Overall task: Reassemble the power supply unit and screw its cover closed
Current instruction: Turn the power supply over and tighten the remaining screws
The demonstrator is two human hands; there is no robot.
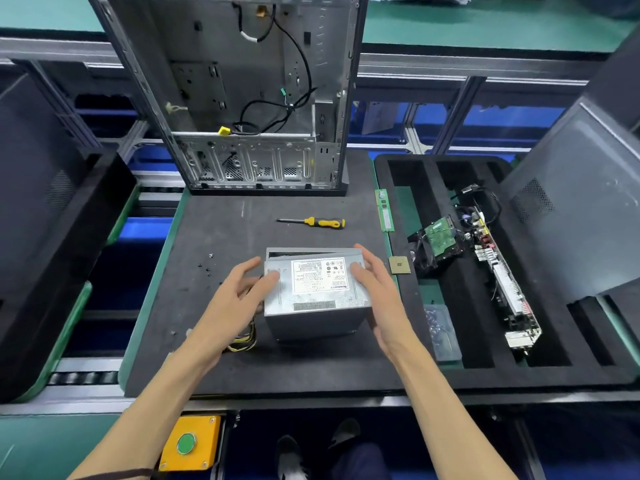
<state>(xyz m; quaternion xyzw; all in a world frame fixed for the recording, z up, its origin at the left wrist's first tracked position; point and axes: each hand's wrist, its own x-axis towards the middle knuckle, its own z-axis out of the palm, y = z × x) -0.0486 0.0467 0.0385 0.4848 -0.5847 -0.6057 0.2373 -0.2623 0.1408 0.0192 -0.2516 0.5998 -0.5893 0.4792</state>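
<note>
A grey metal power supply unit [315, 303] stands on the black mat, its cover with a white label [319, 275] facing up and sitting slightly askew at the far edge. My left hand [239, 296] touches its left side, thumb on the cover's top. My right hand [375, 289] grips the right side, thumb on the top. A bundle of yellow and black cables [244, 341] trails from the unit under my left wrist. A yellow-and-black screwdriver [313, 222] lies beyond the unit. Several small dark screws [207, 266] lie loose to the left.
An open, empty computer case [249, 98] stands at the back of the mat [214, 358]. A RAM stick [385, 211] and a CPU chip [399, 265] lie at the mat's right edge. A foam tray [485, 358] on the right holds a motherboard, hard drive and screw bag.
</note>
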